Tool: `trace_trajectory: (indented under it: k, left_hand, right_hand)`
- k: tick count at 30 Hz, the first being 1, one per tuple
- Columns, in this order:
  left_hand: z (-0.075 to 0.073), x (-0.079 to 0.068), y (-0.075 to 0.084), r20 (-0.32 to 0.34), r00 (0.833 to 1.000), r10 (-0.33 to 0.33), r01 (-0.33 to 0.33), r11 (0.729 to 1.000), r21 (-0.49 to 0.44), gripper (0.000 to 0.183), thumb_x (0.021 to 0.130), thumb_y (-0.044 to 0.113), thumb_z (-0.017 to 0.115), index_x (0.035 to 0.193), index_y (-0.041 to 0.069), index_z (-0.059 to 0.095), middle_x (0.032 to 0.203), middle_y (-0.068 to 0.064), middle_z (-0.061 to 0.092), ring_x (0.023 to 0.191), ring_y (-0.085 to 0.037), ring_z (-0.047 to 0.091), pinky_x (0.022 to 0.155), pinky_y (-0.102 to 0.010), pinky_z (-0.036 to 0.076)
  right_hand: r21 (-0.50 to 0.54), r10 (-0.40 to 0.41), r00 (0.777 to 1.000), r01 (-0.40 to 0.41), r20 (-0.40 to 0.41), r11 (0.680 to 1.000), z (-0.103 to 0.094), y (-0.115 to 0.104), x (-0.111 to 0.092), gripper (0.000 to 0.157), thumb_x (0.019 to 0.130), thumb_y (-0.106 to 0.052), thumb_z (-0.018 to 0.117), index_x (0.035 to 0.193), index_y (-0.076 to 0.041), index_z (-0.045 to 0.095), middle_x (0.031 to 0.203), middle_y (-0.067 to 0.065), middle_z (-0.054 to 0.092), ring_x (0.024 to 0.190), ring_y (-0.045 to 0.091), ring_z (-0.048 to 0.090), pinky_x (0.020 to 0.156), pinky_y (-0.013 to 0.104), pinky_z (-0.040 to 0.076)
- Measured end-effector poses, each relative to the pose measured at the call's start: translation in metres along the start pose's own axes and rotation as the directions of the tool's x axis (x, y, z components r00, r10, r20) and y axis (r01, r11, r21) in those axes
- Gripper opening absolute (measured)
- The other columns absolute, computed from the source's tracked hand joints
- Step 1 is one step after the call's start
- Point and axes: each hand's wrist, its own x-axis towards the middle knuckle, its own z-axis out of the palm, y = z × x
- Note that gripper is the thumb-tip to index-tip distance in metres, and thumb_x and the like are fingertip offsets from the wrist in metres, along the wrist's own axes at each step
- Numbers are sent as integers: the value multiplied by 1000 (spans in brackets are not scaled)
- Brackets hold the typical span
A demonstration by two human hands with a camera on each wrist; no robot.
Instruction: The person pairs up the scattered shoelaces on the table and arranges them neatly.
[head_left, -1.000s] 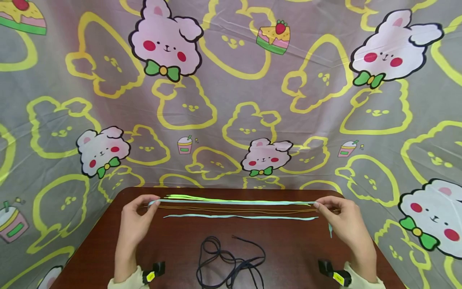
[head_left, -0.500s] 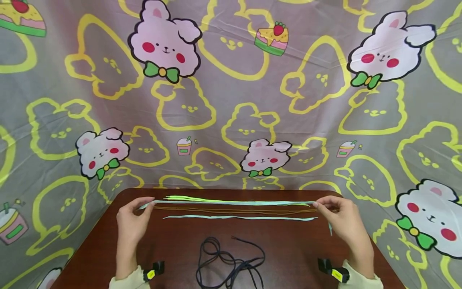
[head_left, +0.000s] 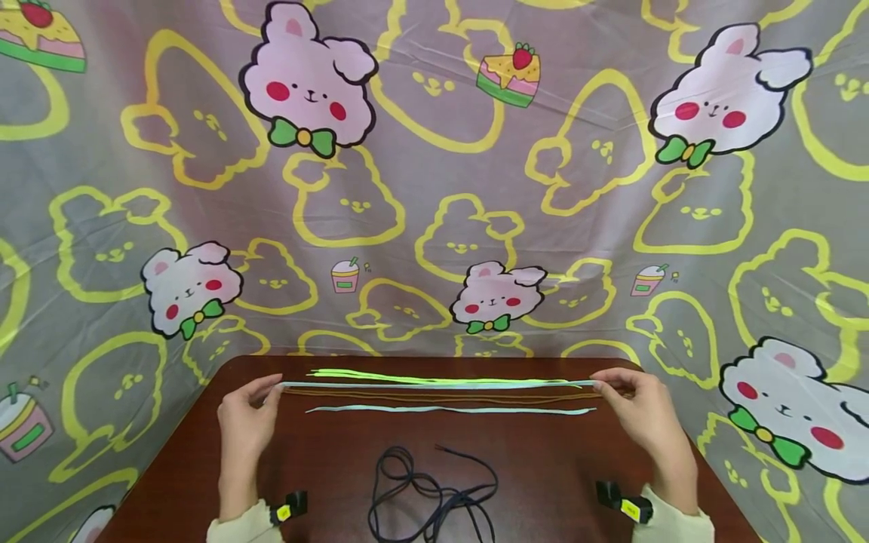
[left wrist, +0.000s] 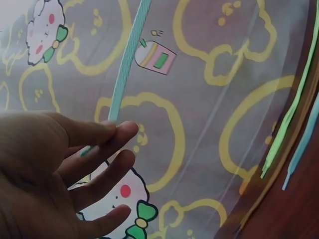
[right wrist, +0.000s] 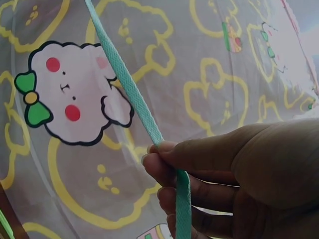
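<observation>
A flat mint-blue shoelace [head_left: 380, 385] is stretched nearly straight between both hands, above the far part of the table. My left hand [head_left: 247, 422] pinches it near one end between thumb and index finger; a short tip [left wrist: 86, 150] pokes out past the fingers in the left wrist view. With thumb and index finger, my right hand [head_left: 641, 411] pinches the other side, and a loose tail [right wrist: 183, 209] hangs down past the fingers in the right wrist view. Another mint-blue shoelace [head_left: 441, 409] lies straight on the table, nearer the person.
Yellow-green shoelaces [head_left: 360, 374] lie lengthwise near the table's far edge, partly overlapped by the held lace. Thin brown laces [head_left: 434, 396] run alongside. A tangled dark cord [head_left: 441, 494] lies at the front of the brown table [head_left: 326, 467]. A patterned cloth [head_left: 407, 181] hangs behind.
My left hand has shifted slightly left and now pinches closer to the lace's tip. The held lace has dropped a little in view. The tail below my right hand no longer shows in the head view.
</observation>
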Motion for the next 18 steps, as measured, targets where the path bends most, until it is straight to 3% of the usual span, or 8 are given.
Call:
trace_trajectory:
  k: [6, 10, 18]
  left_hand:
    - [2, 0, -9, -31, 996, -89, 89, 996, 2, 22, 85, 32, 68, 88, 11, 74, 79, -5, 72, 66, -10, 58, 48, -25, 34]
    - [3, 1, -13, -38, 993, -111, 111, 994, 5, 29, 81, 40, 70, 83, 10, 73, 76, -6, 69, 63, -11, 53, 51, -26, 37]
    - [12, 4, -26, -15, 998, -62, 63, 997, 46, 15, 87, 19, 66, 89, 5, 72, 82, -11, 70, 78, -26, 61, 69, -33, 36]
  right_hand:
    - [-9, 9, 1000, -9, 18, 1000, 5, 9, 5, 13, 88, -20, 65, 93, -9, 71, 82, 3, 69, 70, 11, 59, 59, 25, 45]
    - [-10, 45, 998, -45, 43, 999, 12, 22, 11, 11, 87, -18, 66, 91, -9, 71, 82, 3, 69, 71, 15, 60, 59, 26, 45]
    - [13, 117, 986, -119, 123, 993, 34, 51, 20, 13, 83, -20, 71, 85, -7, 70, 77, 6, 68, 67, 16, 59, 58, 30, 43]
